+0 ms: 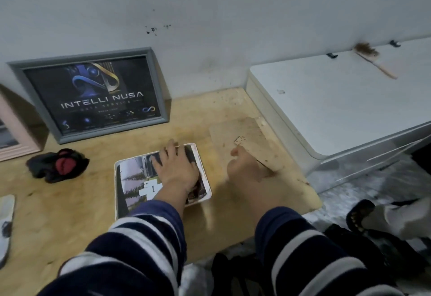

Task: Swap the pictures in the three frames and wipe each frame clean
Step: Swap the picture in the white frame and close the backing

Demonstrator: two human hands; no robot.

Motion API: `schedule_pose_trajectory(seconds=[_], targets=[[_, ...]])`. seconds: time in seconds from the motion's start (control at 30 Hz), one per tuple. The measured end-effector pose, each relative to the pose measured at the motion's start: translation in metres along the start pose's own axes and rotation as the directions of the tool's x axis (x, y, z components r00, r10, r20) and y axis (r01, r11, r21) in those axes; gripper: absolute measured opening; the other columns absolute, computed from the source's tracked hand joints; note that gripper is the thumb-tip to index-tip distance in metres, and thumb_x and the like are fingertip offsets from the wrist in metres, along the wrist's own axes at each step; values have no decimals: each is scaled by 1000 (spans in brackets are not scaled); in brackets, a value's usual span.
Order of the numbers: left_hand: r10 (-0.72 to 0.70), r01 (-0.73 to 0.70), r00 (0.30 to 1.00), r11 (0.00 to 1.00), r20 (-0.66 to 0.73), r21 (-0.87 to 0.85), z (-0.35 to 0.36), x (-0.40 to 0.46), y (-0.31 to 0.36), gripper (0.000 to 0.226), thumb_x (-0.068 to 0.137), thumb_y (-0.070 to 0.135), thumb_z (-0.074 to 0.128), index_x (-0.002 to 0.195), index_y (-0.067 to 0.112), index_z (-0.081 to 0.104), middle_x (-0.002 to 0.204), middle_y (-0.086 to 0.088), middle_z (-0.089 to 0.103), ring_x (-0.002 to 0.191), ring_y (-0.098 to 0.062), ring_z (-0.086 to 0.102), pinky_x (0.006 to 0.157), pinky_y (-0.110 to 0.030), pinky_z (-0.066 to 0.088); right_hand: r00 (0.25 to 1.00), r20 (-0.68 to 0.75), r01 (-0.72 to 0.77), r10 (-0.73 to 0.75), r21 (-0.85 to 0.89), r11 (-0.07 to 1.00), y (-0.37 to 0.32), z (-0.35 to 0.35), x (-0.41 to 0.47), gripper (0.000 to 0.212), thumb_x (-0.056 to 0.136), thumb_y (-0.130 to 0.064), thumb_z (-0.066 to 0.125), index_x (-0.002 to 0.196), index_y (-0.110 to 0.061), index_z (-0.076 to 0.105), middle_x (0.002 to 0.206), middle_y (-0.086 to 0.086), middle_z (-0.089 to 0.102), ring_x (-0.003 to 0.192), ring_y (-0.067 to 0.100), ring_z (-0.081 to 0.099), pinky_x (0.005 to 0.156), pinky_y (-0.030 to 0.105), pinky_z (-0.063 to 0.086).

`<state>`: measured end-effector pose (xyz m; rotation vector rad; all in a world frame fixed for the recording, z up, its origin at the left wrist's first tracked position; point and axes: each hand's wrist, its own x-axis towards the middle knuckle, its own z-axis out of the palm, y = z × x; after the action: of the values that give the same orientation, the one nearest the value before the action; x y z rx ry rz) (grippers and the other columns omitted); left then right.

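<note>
A white frame [116,179] lies flat on the wooden table [70,214] with a landscape picture [133,179] in it. My left hand [177,167] rests flat on the picture's far right part, fingers spread. To the right, my right hand [247,169] grips the near edge of a brown backing board [238,130], which sits beside the white frame. A grey frame [160,90] with a dark "Intelli Nusa" poster leans on the wall at the back left. A pink frame [14,141] shows partly at the left edge.
A black and red cloth [58,165] lies left of the white frame. A white flat object [5,221] pokes in at the left edge. A white chest [338,99] with a brush [373,60] on its lid stands right of the table.
</note>
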<state>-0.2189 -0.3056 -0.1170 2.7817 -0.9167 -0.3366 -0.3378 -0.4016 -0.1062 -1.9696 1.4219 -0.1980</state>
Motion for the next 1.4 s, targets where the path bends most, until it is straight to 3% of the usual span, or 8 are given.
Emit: schedule_pose_trajectory(seconds=[0.13, 0.27, 0.43, 0.8, 0.97, 1.2, 1.3, 1.4], targets=[[-153, 152, 988, 988, -33, -23, -11, -6, -55, 71, 95, 42, 50, 151, 18, 14, 160, -5, 11, 145, -27, 12, 117, -50, 13, 951, 173, 286, -256, -179, 941, -29, 35, -1, 36, 94, -24, 49, 129, -29, 55, 127, 4, 51, 125, 26, 39, 104, 40, 37], [-240, 240, 971, 971, -13, 15, -17, -20, -104, 72, 95, 51, 45, 150, 15, 16, 159, -4, 12, 144, -25, 14, 115, -47, 20, 919, 216, 389, -329, -368, 845, -51, 53, 2, 48, 97, -43, 46, 143, -30, 40, 134, 7, 41, 127, 28, 33, 103, 43, 33], [-210, 206, 975, 977, 72, 59, -11, -29, -127, 75, 96, 58, 33, 154, 15, 9, 162, 4, -1, 145, -22, 8, 112, -44, 21, 924, 224, 381, -309, -520, 764, -59, 68, 6, 47, 96, -48, 44, 139, -29, 44, 132, 8, 39, 123, 27, 32, 98, 41, 36], [-207, 205, 976, 978, 62, 45, -2, -30, -129, 74, 98, 57, 29, 154, 17, 2, 161, 6, -7, 144, -23, 7, 113, -43, 20, 953, 147, 303, -265, -447, 842, -59, 75, 6, 55, 94, -42, 53, 145, -28, 37, 136, 6, 39, 124, 26, 35, 98, 39, 36], [-243, 240, 963, 970, 119, 36, 4, -29, -129, 73, 99, 56, 22, 154, 20, -9, 160, 7, -16, 145, -25, 0, 116, -46, 13, 960, 72, 278, -272, -393, 877, -57, 77, 5, 44, 90, -41, 60, 132, -30, 55, 129, 2, 45, 120, 23, 38, 97, 37, 35], [-257, 256, 961, 966, 102, 17, 6, -27, -128, 74, 99, 57, 20, 153, 20, -13, 160, 7, -17, 144, -25, 1, 115, -46, 14, 963, -20, 271, -270, 30, 962, -61, 73, -3, 24, 89, -21, 63, 111, -29, 55, 105, -3, 59, 106, 21, 51, 95, 38, 34], [-234, 242, 967, 967, 98, -81, 3, -27, -129, 74, 98, 56, 25, 153, 20, -11, 160, 7, -14, 144, -25, 2, 115, -47, 13, 974, 40, 185, -222, 425, 886, -62, 68, -10, 40, 94, -7, 55, 123, -32, 45, 114, 3, 61, 103, 20, 60, 86, 34, 48], [-243, 251, 968, 934, 66, -254, -4, -29, -131, 75, 98, 55, 33, 154, 20, -2, 161, 3, -2, 144, -27, 9, 114, -47, 14, 994, 23, 78, -111, 577, 813, -67, 58, -15, 34, 96, -9, 53, 118, -35, 49, 121, 3, 62, 100, 20, 64, 72, 27, 50]])
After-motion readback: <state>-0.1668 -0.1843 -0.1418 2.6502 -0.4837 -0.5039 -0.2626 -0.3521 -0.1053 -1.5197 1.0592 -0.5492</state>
